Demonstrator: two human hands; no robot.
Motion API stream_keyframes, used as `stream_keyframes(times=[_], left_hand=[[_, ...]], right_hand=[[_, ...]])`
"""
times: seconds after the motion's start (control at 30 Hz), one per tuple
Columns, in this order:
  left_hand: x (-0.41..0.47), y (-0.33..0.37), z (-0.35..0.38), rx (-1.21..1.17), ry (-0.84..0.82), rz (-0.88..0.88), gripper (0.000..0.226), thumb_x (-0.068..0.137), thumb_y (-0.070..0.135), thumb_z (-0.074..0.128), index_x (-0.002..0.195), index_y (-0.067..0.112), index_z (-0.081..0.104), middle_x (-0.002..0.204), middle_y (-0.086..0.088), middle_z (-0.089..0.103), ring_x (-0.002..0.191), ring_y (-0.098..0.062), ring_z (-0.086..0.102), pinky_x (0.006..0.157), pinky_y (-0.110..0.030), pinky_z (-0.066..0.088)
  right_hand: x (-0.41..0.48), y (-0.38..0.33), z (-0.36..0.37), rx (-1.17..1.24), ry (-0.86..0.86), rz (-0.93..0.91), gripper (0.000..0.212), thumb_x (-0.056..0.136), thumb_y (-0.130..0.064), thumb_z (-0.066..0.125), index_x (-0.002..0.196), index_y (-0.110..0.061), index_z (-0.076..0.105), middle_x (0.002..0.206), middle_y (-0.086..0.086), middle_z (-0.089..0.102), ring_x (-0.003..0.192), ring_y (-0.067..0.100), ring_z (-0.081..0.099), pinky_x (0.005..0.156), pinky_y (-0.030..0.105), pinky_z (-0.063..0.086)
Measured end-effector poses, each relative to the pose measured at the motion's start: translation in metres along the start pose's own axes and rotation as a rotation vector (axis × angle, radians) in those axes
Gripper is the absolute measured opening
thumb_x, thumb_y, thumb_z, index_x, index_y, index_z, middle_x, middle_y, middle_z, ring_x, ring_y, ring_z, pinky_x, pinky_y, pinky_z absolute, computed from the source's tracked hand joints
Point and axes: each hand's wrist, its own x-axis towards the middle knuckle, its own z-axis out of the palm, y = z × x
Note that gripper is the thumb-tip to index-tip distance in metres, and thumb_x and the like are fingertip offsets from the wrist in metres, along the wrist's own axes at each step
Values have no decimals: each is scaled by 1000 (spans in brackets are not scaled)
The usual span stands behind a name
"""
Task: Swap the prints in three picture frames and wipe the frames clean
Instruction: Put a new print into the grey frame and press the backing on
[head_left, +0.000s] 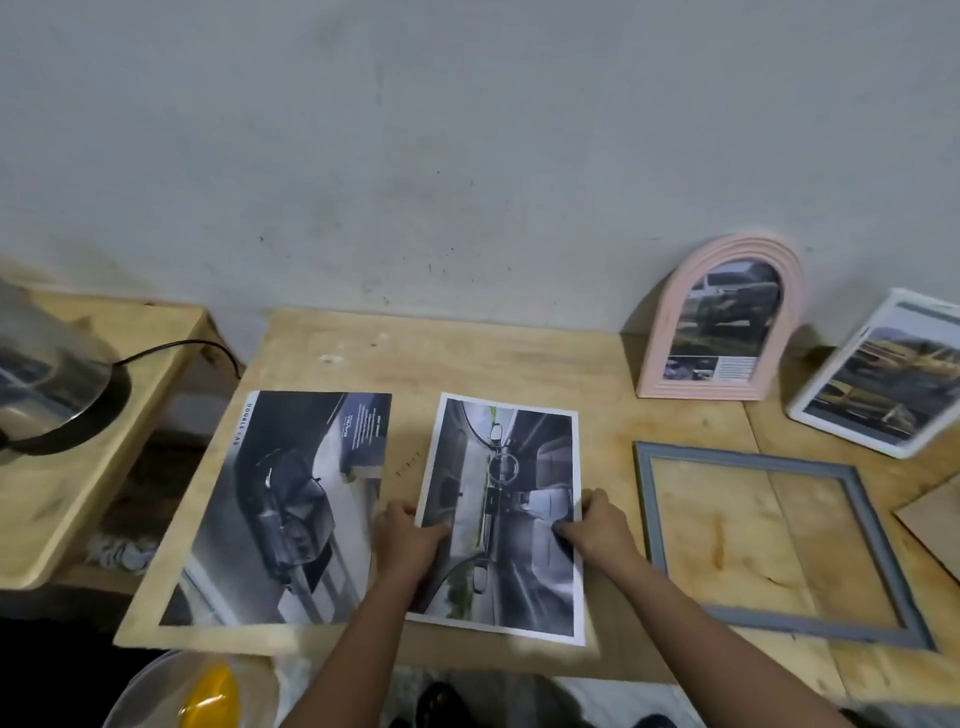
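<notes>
While lying on the table (597, 374), interior print (506, 467) is gripped edgewise by left hand (408, 532) and right hand (597, 525).

Far: grey wall (467, 130), scuffed. Wooden table (519, 353) against it. Left: lower wooden stand (78, 493) bearing a shiny metal appliance (47, 364) on a black base, black cord (176, 347) attached. Near left: clear tub (148, 686), yellow item (215, 693) showing through it.

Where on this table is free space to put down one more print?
Bare wood runs along the wall behind the dark car print and the car-interior print, left of the pink frame. The right side is crowded: grey frame, white frame.
</notes>
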Motion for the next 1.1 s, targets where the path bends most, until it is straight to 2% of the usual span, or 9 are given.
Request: stream_keyframes(times=[0.1,0.23,0.33,0.57,0.7,0.8,0.87,1.0,1.1], left_hand=[[-5,1,-5,-21,5,36,38,74,15,77,95,8,47,94,-9,52,84,-25,52,63,-29,42],[-9,3,-12,-83,5,122,24,79,15,73,84,8,51,76,-2,50,73,-19,49,57,-22,36],[-11,7,-18,-141,-21,146,22,81,21,71,77,10,53,75,-4,53,73,-19,50,61,-24,38],[-31,31,-31,-239,-77,180,17,93,25,56,93,10,64,88,-5,63,85,-21,58,81,-33,45],[-49,53,-41,-459,-358,140,23,89,19,60,109,7,63,94,-12,69,84,-25,65,70,-34,55],[-67,75,-40,-449,-435,96,23,87,18,65,108,9,60,105,-12,69,97,-27,64,88,-40,53],[-81,93,-32,-402,-403,154,22,88,14,63,108,12,57,112,-8,65,107,-25,61,100,-41,45],[-117,137,3,-249,-441,356,28,93,11,55,120,10,53,101,-4,65,93,-21,62,91,-38,50],[-148,169,43,-10,-441,634,35,95,8,48,127,20,51,102,1,64,86,-11,58,84,-27,47]], right_hand=[[-4,3,-1,101,40,5,26,79,-17,70,87,-11,46,84,8,55,72,20,51,52,23,38],[-6,3,-2,263,98,-22,30,80,-17,72,68,-14,44,70,4,51,66,20,48,55,24,34],[-7,3,-6,318,146,-27,34,80,-17,71,63,-13,43,63,3,47,58,15,41,53,23,31],[-15,-4,-15,435,209,-132,26,89,-10,59,68,-13,44,66,4,44,63,18,40,53,25,29],[-20,-5,-30,634,144,-218,15,93,-11,53,81,-12,45,64,4,40,60,16,36,54,28,26],[-27,-3,-48,725,82,-264,10,95,-13,51,86,-13,47,61,-1,48,61,15,40,58,28,30],[-32,0,-64,799,89,-285,5,94,-13,52,91,-10,50,69,4,55,68,18,47,59,24,37],[-37,15,-105,835,154,-191,18,90,-4,57,106,-7,49,88,5,58,74,12,53,55,6,41],[-30,36,-142,897,113,-87,56,85,-9,65,134,-7,37,131,10,49,113,22,50,93,24,41]])
